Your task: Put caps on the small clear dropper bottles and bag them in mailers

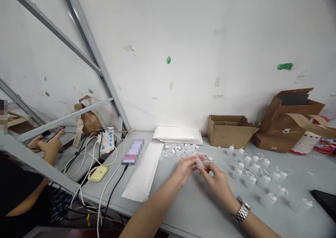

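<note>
Between my two hands, over the grey table [189, 203], is a small clear plastic tube [200, 162], tilted. My left hand [185, 168] pinches its upper end, while the fingers of my right hand [216, 180] close round its lower end. Just behind my hands lies a pile of clear tubes with white caps [178, 150]. To the right stand several small translucent white bottles [254, 168] with white caps, many with thin loops attached. My right wrist wears a metal watch [243, 210].
White envelopes [178, 135] are stacked by the wall, with a white bubble mailer [144, 171] nearer. A phone [133, 151], cables and power strip [107, 142] lie left. Cardboard box [231, 129], paper bag [286, 122] and dark device [324, 201] are right. Beyond the frame, another person's hand [52, 143] holds a phone.
</note>
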Available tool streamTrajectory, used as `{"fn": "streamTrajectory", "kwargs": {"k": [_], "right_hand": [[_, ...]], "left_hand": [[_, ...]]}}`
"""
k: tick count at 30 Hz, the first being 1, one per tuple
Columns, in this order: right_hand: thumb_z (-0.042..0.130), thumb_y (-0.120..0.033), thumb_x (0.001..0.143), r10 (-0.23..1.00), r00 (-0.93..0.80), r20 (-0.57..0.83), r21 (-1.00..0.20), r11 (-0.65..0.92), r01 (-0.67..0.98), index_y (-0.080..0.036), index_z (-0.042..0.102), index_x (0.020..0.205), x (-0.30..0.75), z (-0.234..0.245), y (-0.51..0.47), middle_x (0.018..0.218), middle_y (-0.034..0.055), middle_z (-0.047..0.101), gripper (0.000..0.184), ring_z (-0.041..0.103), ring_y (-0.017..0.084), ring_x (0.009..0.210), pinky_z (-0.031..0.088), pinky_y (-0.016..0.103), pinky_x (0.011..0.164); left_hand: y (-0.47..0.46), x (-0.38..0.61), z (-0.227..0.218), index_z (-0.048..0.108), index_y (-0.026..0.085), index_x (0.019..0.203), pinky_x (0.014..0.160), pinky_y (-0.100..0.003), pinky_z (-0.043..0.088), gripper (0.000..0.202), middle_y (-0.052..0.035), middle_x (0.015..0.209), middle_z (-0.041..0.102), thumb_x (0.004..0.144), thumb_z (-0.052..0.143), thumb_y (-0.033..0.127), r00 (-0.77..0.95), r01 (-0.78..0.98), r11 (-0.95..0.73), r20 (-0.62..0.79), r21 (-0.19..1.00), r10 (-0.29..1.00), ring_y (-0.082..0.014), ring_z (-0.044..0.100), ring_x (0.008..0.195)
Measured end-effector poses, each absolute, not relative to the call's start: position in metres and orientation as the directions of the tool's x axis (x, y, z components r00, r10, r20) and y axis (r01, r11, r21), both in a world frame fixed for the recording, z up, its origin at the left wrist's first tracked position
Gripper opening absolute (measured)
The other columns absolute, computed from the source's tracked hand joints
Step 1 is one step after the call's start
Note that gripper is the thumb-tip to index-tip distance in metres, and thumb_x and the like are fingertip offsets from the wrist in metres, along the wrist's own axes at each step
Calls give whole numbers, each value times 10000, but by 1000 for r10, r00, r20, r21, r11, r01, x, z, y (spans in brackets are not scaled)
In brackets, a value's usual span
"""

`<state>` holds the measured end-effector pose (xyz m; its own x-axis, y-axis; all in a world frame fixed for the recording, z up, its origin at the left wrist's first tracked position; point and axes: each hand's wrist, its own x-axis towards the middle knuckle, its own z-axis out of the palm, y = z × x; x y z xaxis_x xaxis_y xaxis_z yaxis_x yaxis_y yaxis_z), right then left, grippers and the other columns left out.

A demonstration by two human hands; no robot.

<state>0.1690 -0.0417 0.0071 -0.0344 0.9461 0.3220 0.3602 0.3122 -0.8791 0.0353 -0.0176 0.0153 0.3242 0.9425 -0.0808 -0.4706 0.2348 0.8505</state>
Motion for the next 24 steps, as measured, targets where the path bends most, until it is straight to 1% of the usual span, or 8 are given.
{"fn": "streamTrajectory", "kwargs": {"k": [3,6,8,11,13,15,20,24], "right_hand": [[590,-539,701,989,-135,64,-994,75,81,-181,588,616,170,14,-39,587,27,592,368,530,162,565,444,292,575],[606,-547,678,961,-271,-59,-986,-98,-136,-166,595,602,172,16,-34,608,42,607,389,538,156,567,452,290,574],[599,-554,679,955,-292,-60,-988,-99,-120,-162,626,677,171,14,-33,671,60,637,393,558,168,598,466,306,604],[599,-562,675,987,-123,101,-989,112,94,-178,642,831,168,9,-34,800,80,665,417,580,202,692,473,346,688],[597,-551,685,969,-16,246,-937,242,252,-189,634,865,167,7,-36,833,79,663,406,576,211,721,461,354,723],[573,-528,722,956,-14,293,-908,283,309,-188,633,862,166,6,-38,818,68,661,372,573,203,709,453,340,719],[526,-517,762,973,-144,180,-974,198,115,-180,647,862,166,13,-37,730,30,650,372,566,169,648,455,289,638],[561,-542,720,968,-229,107,-994,109,-4,-175,637,721,165,17,-36,629,10,615,375,548,154,604,452,286,630]], "left_hand": [[-15,33,15,707,116,843,875,-370,385,324,-143,1076,651,687,656,395,361,-462,276,-106,843,926,-270,566,1009],[-13,33,16,714,130,800,902,-379,374,280,-135,1072,657,667,674,373,379,-473,292,-108,831,919,-273,558,1031],[-13,33,17,718,128,743,906,-390,371,256,-136,1057,664,661,676,367,337,-450,245,-91,858,937,-282,561,1022],[-16,34,19,719,127,698,917,-388,366,241,-132,1010,683,666,671,361,218,-410,120,-31,904,976,-283,564,1020],[-17,35,20,722,125,759,927,-373,364,255,-125,982,693,681,664,361,205,-412,93,-7,907,979,-267,571,1015],[-18,35,21,714,122,842,915,-356,374,302,-123,971,695,704,647,382,248,-435,133,-23,891,968,-247,583,993],[-16,33,22,694,123,909,747,-305,421,367,-118,904,699,684,667,412,280,-461,199,-71,865,957,-220,610,870],[-14,32,21,689,140,925,708,-300,420,375,-109,886,697,651,700,396,311,-479,245,-98,843,945,-222,606,856]]}}
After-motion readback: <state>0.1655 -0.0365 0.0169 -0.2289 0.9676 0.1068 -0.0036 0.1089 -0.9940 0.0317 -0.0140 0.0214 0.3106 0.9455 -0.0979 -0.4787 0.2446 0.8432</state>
